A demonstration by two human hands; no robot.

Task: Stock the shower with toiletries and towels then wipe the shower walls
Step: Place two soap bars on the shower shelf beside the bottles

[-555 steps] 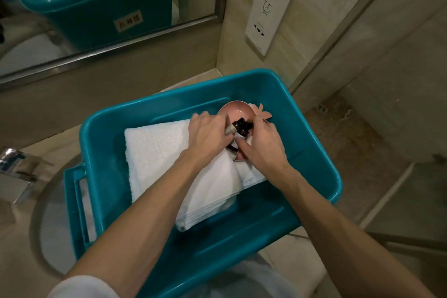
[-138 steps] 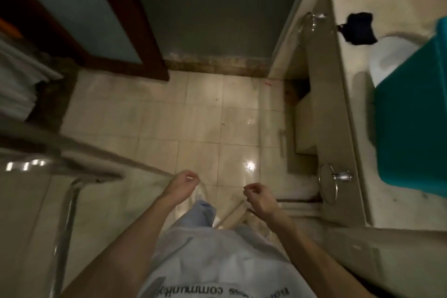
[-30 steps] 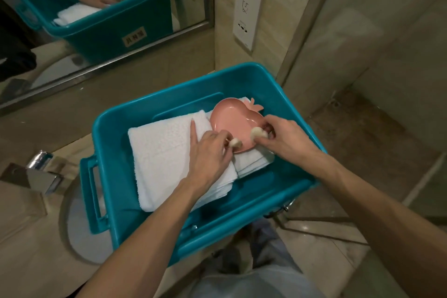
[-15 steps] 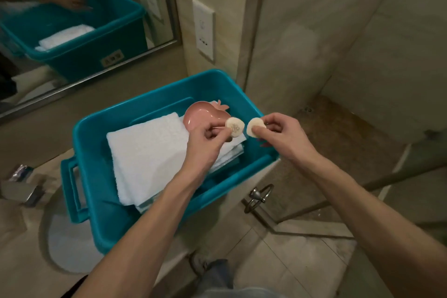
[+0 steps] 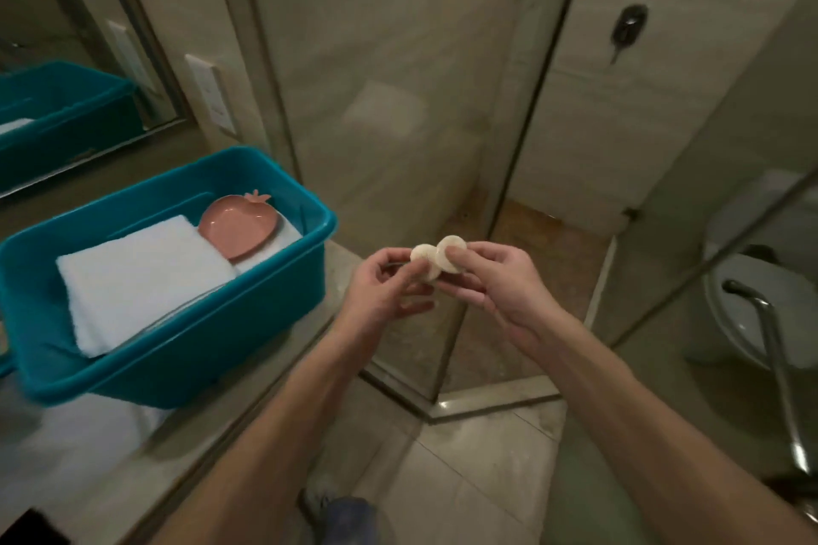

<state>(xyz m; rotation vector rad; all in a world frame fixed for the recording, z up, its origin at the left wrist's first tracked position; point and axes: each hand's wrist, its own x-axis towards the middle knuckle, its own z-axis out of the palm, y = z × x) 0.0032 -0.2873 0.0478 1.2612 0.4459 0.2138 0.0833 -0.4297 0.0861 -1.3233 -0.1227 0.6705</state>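
Within the last 0.5 s the 2 round soaps (image 5: 422,256) have been carried clear of the teal bin (image 5: 186,350) toward the shower glass (image 5: 398,102), left hand (image 5: 385,288) pinching 1, right hand (image 5: 495,279) pinching the other, soaps touching; pink dish (image 5: 237,228) and towels (image 5: 137,279) remain binned, so stocking is unfinished.

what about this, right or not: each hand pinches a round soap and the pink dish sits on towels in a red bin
One slip: the head view shows a teal bin, not red. The left hand and right hand do each pinch a round soap, and the pink dish sits on towels.
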